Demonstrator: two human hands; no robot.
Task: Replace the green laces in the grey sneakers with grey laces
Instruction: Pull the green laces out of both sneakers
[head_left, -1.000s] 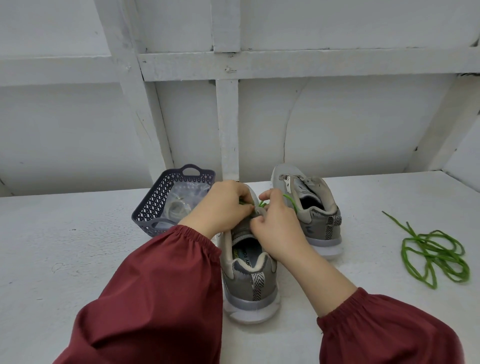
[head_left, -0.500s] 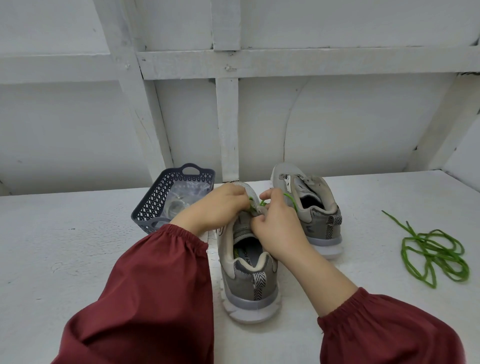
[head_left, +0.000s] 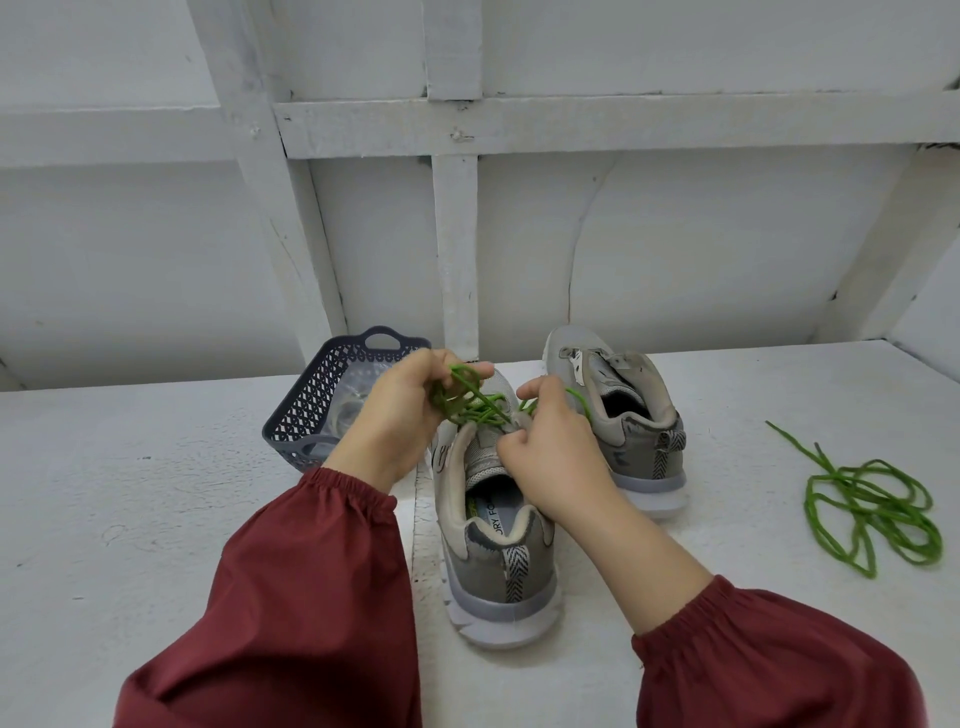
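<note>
Head view, looking down at the work surface. The forefoot and eyelets of the near sneaker (head_left: 498, 561) are hidden behind both hands; only its heel, collar and part of the tongue show, with the heel toward the viewer. The left hand (head_left: 410, 410) is curled round a bunch of the green lace (head_left: 467, 402), gathered in loops above the shoe's throat. The right hand (head_left: 550, 457) is also curled, thumb and forefinger pinching a strand of the same lace just beside the tongue; how the strand passes through the eyelets cannot be made out. One strand runs on to the right over this hand.

The far sneaker (head_left: 634, 426) stands just behind and to the right, heel also toward the viewer, its left side partly covered by the right hand. At far left, a dark latticed basket (head_left: 306, 415) is partly masked by the left hand; it holds a clear packet (head_left: 353, 389) whose contents are too blurred to tell. Both dark red sleeves (head_left: 311, 597) are cut off by the lower edge.

A loose green lace (head_left: 872, 504) lies in a tangle at the right, well apart from the shoes. All rest on a rough white-painted table (head_left: 130, 519), backed by a white panelled wall (head_left: 701, 249) with raised battens.
</note>
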